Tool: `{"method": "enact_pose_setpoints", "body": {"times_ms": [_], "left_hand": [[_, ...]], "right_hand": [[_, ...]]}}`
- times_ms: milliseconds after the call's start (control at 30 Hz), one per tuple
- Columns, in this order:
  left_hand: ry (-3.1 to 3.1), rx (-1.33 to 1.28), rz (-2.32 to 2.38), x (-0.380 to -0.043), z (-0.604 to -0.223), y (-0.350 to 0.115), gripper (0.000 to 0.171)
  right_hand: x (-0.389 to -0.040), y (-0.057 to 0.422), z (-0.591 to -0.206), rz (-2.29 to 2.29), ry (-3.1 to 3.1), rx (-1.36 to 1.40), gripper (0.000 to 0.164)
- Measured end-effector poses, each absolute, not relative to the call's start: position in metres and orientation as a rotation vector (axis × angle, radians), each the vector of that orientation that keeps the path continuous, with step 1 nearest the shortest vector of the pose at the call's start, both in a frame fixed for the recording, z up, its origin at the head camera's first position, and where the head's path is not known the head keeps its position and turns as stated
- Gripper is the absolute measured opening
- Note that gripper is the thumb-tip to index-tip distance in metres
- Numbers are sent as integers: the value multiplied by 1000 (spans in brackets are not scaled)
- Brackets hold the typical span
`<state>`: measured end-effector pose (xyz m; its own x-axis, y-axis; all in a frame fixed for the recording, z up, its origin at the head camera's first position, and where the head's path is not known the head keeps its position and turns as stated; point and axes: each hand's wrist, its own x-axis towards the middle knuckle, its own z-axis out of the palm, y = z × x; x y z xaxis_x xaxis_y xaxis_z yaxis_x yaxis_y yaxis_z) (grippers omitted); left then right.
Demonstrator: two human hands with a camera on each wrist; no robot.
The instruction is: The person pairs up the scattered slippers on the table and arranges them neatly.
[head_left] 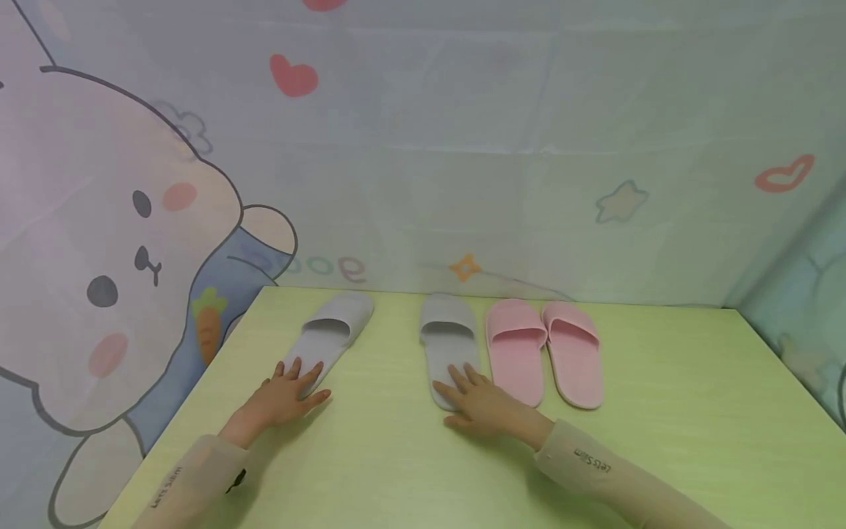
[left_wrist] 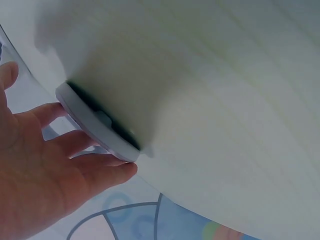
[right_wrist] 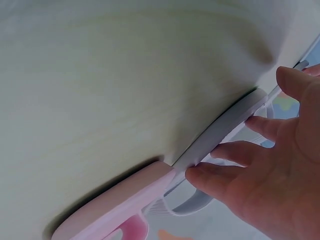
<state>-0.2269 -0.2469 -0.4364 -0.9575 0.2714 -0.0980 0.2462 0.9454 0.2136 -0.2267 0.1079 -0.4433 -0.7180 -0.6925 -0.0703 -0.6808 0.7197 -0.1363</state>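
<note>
In the head view a left grey slipper (head_left: pixel 328 330) lies slanted, toe away and to the right. My left hand (head_left: pixel 283 400) rests its spread fingers on the heel end of it. In the left wrist view the fingertips of that hand (left_wrist: pixel 55 165) touch the rim of the slipper's heel (left_wrist: pixel 97 125). A second grey slipper (head_left: pixel 449 338) points straight away, farther right. My right hand (head_left: pixel 492 408) lays spread fingers over its heel end. The right wrist view shows fingertips of the right hand (right_wrist: pixel 265 165) against that slipper's edge (right_wrist: pixel 220 130), thumb held apart.
Two pink slippers, one (head_left: pixel 518 367) close beside the right grey slipper and one (head_left: pixel 576 364) farther right, lie toes away on the light yellow-green table (head_left: pixel 370 455). A printed cloth (head_left: pixel 423 184) with a cartoon figure hangs behind and at the left.
</note>
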Motion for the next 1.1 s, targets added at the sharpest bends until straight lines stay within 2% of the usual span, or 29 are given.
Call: {"method": "enact_pose_setpoints", "body": {"times_ms": [1100], "left_hand": [[2973, 387, 311, -217, -436, -206, 65]], "right_hand": [[-224, 109, -445, -129, 2820, -1129, 61]]}}
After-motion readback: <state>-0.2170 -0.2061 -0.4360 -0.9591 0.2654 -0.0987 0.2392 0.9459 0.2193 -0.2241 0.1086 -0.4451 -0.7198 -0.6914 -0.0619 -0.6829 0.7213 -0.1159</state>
